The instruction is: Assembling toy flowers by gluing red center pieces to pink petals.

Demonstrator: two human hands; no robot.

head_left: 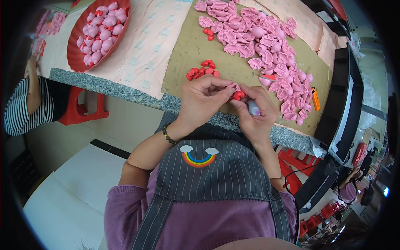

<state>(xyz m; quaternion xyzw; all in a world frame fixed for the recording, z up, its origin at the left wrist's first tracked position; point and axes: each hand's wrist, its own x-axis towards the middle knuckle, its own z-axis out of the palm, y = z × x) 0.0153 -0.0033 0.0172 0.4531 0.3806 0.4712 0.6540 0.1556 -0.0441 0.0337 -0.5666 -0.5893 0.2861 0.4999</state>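
Note:
My left hand (201,99) pinches a small pink moulded piece (235,86) between thumb and fingertips. Against it, my right hand (261,118) holds a glossy red rounded piece (238,95) in its fingertips. A small whitish bottle (253,108) with a purple tip is tucked in the right palm. Whether the pink and red pieces are joined cannot be made out. Just beyond my left hand lie several loose red pieces (202,71). A large heap of pink moulded pieces (287,85), some petal-like and some round, spreads past my right hand.
A red scalloped bowl (71,46) of pink-and-red figures stands far left. An orange-and-black tool (316,99) lies beside the heap. A black-edged box (343,96) borders the table's right side. Another person's striped sleeve (18,106) and a red stool (81,109) are at left.

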